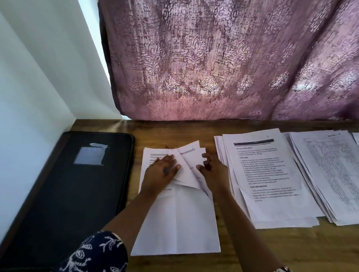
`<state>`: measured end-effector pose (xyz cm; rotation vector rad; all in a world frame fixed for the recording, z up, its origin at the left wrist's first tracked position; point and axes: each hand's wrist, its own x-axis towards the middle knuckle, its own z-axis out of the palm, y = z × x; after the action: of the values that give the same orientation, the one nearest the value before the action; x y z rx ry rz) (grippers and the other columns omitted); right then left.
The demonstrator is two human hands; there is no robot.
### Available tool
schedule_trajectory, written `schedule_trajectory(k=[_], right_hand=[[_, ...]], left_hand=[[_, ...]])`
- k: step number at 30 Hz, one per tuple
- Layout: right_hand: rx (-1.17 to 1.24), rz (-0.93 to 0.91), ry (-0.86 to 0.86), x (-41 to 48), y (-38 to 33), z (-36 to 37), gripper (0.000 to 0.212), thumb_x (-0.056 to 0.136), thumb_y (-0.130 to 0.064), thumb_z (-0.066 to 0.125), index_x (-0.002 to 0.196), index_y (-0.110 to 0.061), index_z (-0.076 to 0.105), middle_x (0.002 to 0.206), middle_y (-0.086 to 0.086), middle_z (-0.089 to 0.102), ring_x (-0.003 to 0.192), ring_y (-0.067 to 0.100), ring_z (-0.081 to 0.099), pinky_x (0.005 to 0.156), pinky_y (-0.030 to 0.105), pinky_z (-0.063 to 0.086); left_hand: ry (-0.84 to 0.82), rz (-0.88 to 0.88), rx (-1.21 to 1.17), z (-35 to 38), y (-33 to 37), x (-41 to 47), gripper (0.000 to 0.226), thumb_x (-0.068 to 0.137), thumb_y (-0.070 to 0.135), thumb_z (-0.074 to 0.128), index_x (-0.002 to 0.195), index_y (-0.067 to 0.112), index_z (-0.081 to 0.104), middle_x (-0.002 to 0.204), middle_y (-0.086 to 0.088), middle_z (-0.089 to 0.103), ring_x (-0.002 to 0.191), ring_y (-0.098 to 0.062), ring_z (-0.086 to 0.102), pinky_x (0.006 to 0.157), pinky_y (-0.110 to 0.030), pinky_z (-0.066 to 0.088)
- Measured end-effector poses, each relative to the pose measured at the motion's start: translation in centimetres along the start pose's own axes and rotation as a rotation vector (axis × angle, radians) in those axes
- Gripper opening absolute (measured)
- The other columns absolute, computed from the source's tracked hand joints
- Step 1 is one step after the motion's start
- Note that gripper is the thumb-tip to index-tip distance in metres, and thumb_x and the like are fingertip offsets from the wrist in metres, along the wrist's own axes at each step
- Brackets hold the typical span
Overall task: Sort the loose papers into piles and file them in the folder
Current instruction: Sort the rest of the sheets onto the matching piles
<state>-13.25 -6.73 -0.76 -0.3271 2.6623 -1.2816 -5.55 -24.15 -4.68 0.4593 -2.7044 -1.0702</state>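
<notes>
Head view, looking down at a wooden table (200,264) with three paper stacks in a row. The left pile (178,224) sits right in front of the person. It's mostly blank white with a long crease down the middle, and there's print only near the far end. On that far end a few folded sheets (189,166) fan out with their corners sticking up, kinda messy.

The left hand (161,171) lies flat on them, fingers stretched out and pressing down. The right hand (214,171) has its fingers curled onto the right edge of the folded sheets, pinching it. The hands are close together with the fan between them.

Just to the right is the middle pile (269,183), slightly splayed, its top page showing bold headings and numbered lines. Past that is the right pile (336,176), covered in dense tables.

The black folder (70,192) lies closed on the left, along the wall (28,80), near the left pile but apart from it, with a small grey label on its cover. A purple patterned curtain (232,51) hangs behind.
</notes>
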Motion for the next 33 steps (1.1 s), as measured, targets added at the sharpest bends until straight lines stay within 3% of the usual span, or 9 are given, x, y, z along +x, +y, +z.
schedule_trajectory(k=[4,7,11,16,21,26,29,31,33], right_hand=[[-0.339,-0.36,-0.18,-1.5,-0.8,0.2,0.035,0.096,-0.017,0.052,0.131,-0.019,0.057,0.123,0.01,0.064,0.109,0.029,0.062,0.093,0.035,0.048],[-0.467,-0.522,-0.328,-3.2,-0.8,0.5,0.043,0.102,-0.021,0.043,0.144,-0.02,0.041,0.147,0.002,0.044,0.134,0.02,0.044,0.111,0.033,0.033],[-0.441,-0.499,-0.414,-3.3,-0.4,0.3,0.05,0.102,-0.035,0.04,0.149,-0.022,0.03,0.154,-0.001,0.03,0.141,0.016,0.032,0.115,0.032,0.025],[-0.182,-0.321,-0.274,-0.6,0.1,-0.7,0.032,0.099,-0.023,0.05,0.127,-0.013,0.06,0.133,0.004,0.059,0.118,0.023,0.058,0.098,0.023,0.04],[-0.552,-0.406,-0.294,3.0,2.7,-0.2,0.067,0.095,-0.041,0.051,0.15,-0.011,0.026,0.156,0.009,0.027,0.145,0.024,0.023,0.117,0.037,0.017],[-0.578,-0.404,-0.207,2.1,2.7,0.4,0.062,0.094,-0.042,0.053,0.147,-0.017,0.032,0.148,0.009,0.041,0.133,0.03,0.042,0.109,0.041,0.034],[-0.369,-0.215,-0.097,0.7,1.8,0.5,0.06,0.09,-0.042,0.06,0.142,-0.022,0.038,0.138,0.005,0.053,0.11,0.031,0.061,0.091,0.04,0.051],[-0.108,-0.041,-0.013,-0.3,1.4,0.5,0.057,0.087,-0.037,0.066,0.137,-0.021,0.044,0.125,0.002,0.063,0.104,0.026,0.065,0.087,0.034,0.051],[-0.003,-0.078,-0.008,-1.2,1.1,0.4,0.056,0.089,-0.029,0.066,0.139,-0.02,0.044,0.121,-0.002,0.064,0.104,0.015,0.064,0.087,0.029,0.048]], left_hand=[[0.065,-0.004,-0.182,-0.2,0.3,-0.6,0.075,0.085,0.07,0.031,0.14,0.023,0.049,0.139,0.003,0.055,0.125,-0.015,0.052,0.105,-0.025,0.037],[0.11,0.002,-0.308,-0.6,0.6,-0.8,0.076,0.087,0.072,0.033,0.148,0.026,0.035,0.138,0.014,0.05,0.119,-0.008,0.055,0.095,-0.005,0.037],[0.091,0.037,-0.235,-0.6,1.0,-0.4,0.067,0.089,0.054,0.048,0.148,0.025,0.032,0.141,0.021,0.039,0.125,-0.001,0.044,0.096,-0.002,0.032],[0.089,0.056,-0.144,-0.1,0.0,0.0,0.057,0.087,0.052,0.051,0.141,0.035,0.04,0.149,0.014,0.038,0.133,-0.005,0.039,0.105,-0.026,0.038],[0.115,0.087,-0.069,-0.1,0.1,-0.2,0.062,0.082,0.06,0.041,0.133,0.029,0.056,0.147,0.02,0.036,0.131,-0.004,0.043,0.095,-0.024,0.046],[0.111,0.093,-0.054,-0.1,0.0,-0.1,0.062,0.082,0.059,0.039,0.132,0.028,0.058,0.143,0.024,0.037,0.131,-0.007,0.045,0.098,-0.03,0.047],[0.099,0.09,-0.068,0.1,-0.2,-0.1,0.061,0.083,0.06,0.04,0.131,0.027,0.058,0.144,0.021,0.038,0.128,-0.009,0.049,0.092,-0.036,0.052],[0.087,0.077,-0.073,0.1,-0.2,0.0,0.062,0.084,0.061,0.04,0.134,0.027,0.056,0.147,0.017,0.039,0.129,-0.012,0.048,0.097,-0.038,0.05],[0.081,0.062,-0.085,0.2,-0.1,-0.1,0.062,0.087,0.063,0.039,0.137,0.028,0.052,0.149,0.014,0.039,0.132,-0.012,0.045,0.106,-0.039,0.044]])
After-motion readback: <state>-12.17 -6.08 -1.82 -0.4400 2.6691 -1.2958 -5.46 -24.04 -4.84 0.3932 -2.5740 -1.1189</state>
